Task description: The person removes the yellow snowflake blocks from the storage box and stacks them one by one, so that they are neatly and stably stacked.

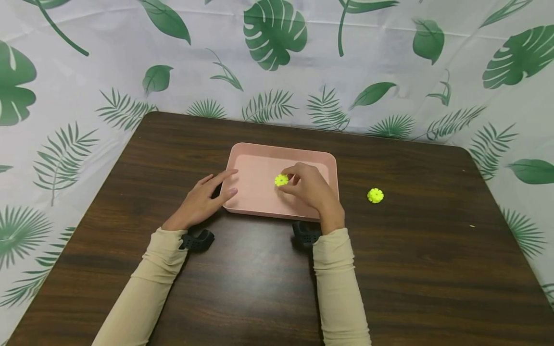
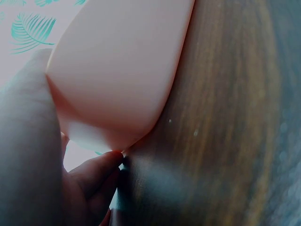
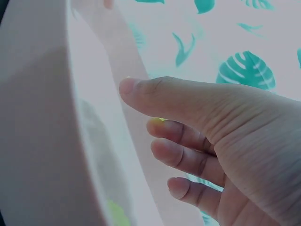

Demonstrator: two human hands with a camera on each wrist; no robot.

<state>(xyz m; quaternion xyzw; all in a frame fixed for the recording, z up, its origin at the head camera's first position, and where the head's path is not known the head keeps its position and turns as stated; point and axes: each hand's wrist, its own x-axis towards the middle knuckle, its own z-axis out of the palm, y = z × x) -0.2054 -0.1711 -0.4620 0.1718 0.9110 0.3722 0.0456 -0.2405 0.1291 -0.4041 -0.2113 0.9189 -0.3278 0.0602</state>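
Observation:
A pink rectangular tray lies on the table, its near wall showing close up in the left wrist view. Over its floor my right hand pinches a yellow-green snowflake disc with a notched rim between thumb and fingers. In the right wrist view the fingers hide nearly all of that disc. My left hand is at the tray's left side, fairly straight index finger and thumb reaching over the rim near the front corner. Another yellow-green snowflake piece sits on the table right of the tray.
The dark wooden table ends in front of a white cloth with green leaves. A tiny pale scrap lies far right. Inside the tray, a yellow-green patch shows low in the right wrist view. Both wrists wear black bands.

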